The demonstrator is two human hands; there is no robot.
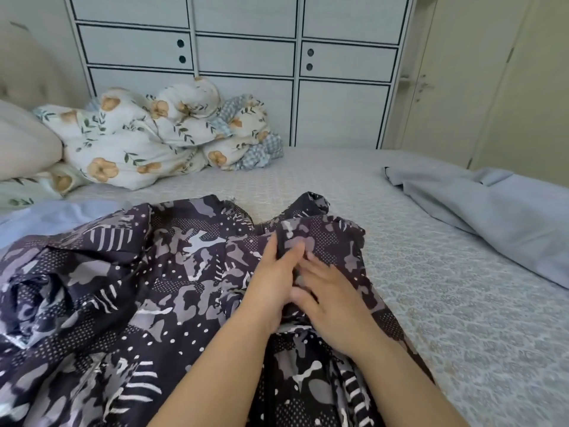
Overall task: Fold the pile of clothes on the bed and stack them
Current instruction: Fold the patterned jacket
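A dark purple garment printed with grey camouflage shapes, white dots and stripes [129, 288] lies spread and rumpled over the near half of the bed [446, 297], which is covered in a pale grey patterned sheet. Both hands meet on the garment's upper right part. The left hand [274, 282] has its fingers curled round a raised fold of the printed cloth, gripping it. The right hand [332, 300] lies just beside it, touching it, with fingers fairly straight and pressed onto the same fold; its fingertips are blurred. A light blue-grey garment [498, 217] lies crumpled at the bed's right side, well apart from the hands. A light blue cloth [58, 214] shows at the left, partly under the printed garment. A bunched white floral duvet [147, 140] sits at the far left, in front of a white panelled wardrobe [246, 57]
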